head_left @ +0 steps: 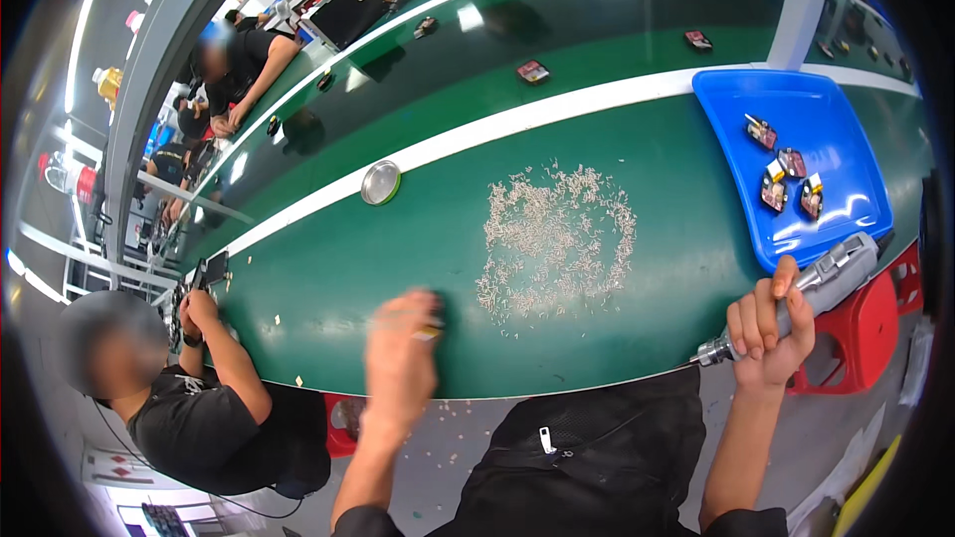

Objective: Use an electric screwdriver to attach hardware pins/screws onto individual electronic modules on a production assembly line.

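Note:
My right hand (pixel 768 336) is wrapped round a grey electric screwdriver (pixel 841 276), whose bit end points left at the table's near edge. My left hand (pixel 398 363), smeared by motion, is over the near part of the green table (pixel 308 278). In its fingers is a small black part (pixel 436 314) with a bit of yellow on it; its details are blurred. Beyond and between the hands lies a loose spread of small silvery screws (pixel 557 229). At the right, a blue tray (pixel 858 169) holds several small black assemblies (pixel 774 191) with reddish and yellow pieces.
A round, shallow tin lid (pixel 381 182) lies near the white rail (pixel 477 134). Behind the rail, a dark green belt carries spaced-out assemblies (pixel 532 72). A co-worker (pixel 214 408) sits close on the left. A red stool (pixel 856 338) stands under the right side.

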`<state>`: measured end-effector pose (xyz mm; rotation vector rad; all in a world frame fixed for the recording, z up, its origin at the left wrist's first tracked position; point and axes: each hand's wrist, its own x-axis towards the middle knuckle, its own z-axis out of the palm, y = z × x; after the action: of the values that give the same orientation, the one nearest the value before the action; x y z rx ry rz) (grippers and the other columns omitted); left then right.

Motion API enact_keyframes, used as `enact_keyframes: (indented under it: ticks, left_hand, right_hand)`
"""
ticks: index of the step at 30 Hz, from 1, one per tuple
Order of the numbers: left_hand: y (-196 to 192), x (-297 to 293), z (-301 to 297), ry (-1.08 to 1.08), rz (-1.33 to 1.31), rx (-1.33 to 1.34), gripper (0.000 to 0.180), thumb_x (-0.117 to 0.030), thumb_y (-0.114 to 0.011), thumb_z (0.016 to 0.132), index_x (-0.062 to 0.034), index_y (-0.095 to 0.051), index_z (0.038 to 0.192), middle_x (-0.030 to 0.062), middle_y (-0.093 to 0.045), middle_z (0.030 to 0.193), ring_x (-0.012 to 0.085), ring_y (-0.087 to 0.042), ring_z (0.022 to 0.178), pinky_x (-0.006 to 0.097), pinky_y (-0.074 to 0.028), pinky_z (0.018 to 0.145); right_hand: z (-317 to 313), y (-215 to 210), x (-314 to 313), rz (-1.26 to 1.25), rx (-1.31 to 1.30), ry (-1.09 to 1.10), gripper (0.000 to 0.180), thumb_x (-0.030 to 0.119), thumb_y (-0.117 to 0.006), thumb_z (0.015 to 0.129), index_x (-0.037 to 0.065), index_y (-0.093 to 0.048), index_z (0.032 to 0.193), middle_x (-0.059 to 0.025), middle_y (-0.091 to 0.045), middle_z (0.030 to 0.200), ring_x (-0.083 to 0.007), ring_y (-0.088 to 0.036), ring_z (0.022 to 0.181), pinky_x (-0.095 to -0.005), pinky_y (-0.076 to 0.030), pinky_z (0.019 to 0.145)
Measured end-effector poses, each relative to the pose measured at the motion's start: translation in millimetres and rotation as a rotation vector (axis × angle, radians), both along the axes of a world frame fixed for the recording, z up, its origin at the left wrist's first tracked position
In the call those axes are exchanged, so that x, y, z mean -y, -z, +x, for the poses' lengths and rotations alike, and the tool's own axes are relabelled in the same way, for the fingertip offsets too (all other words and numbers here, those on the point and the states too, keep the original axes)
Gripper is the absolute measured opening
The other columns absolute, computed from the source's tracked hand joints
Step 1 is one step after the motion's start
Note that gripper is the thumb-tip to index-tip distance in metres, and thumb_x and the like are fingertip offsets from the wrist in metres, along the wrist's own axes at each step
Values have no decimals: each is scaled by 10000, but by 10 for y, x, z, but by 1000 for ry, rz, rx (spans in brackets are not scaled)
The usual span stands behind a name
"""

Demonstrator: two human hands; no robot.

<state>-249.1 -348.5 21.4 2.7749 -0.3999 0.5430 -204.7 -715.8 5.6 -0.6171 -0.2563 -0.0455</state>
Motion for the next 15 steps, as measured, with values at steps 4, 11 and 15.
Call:
enact_keyframes:
  ticks: [4, 11, 15]
  left_hand:
    - [52, -824, -177, -521, 281, 6, 476, 14, -562, 851, 30, -429, 1308, 243, -522, 1223, 376, -503, 1139, 423, -407, 965]
    - [-64, -4, 693, -63, -28, 131, 254, 10, -639, 794, -7, -628, 1047, 143, -603, 1089, 312, -592, 993, 368, -486, 845]
    - [1, 268, 1227, 57, -74, 113, 187, 20, -643, 797, -2, -648, 982, 122, -632, 982, 293, -616, 897, 355, -493, 790]
  right_hand:
    - [55, 82, -157, 96, -110, -8, 143, 206, -471, 910, 67, -461, 875, 23, -305, 459, -90, -277, 337, -257, -308, 370]
    - [19, 152, -163, 149, -203, 15, 135, 188, -455, 914, 62, -456, 865, 19, -309, 464, -97, -287, 340, -265, -318, 371]
    - [-19, 121, -147, 136, -208, -13, 138, 184, -447, 917, 58, -445, 859, 17, -314, 464, -101, -296, 343, -275, -333, 375]
